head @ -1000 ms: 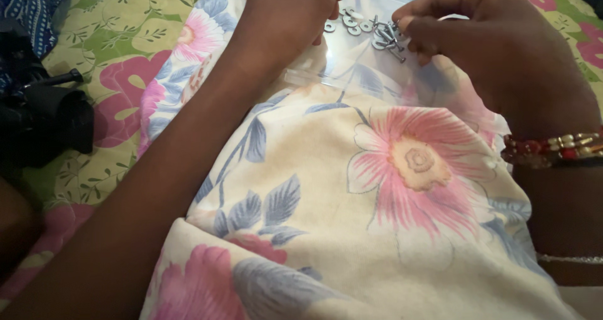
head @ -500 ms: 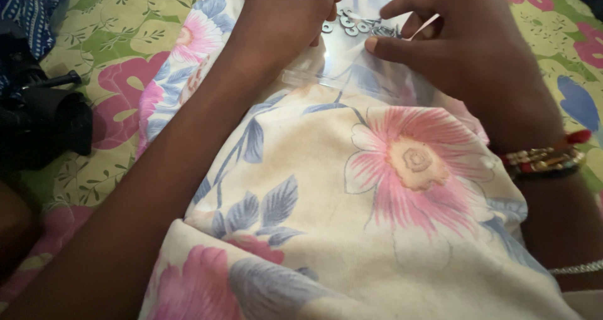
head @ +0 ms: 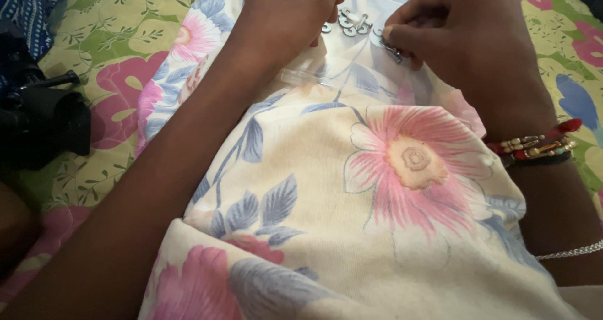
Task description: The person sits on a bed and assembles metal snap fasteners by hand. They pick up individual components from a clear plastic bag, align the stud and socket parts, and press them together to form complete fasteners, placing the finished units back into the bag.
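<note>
Nearest you lies the cream flowered cloth (head: 377,188) on the bed sheet (head: 119,37). Past it, your right hand (head: 468,40) has slid back down and now pinches a small metal piece (head: 392,48) in a tight grip. Your left hand (head: 286,18) is curled shut; I cannot tell what it holds. The clear bag (head: 352,69) under them has little metal hooks (head: 352,23) on it.

Right hand (head: 468,43) shifted slightly right; fingers (head: 402,36) now pinching small metal piece (head: 394,50), lifted half second ago, against clear bag (head: 352,75).
</note>
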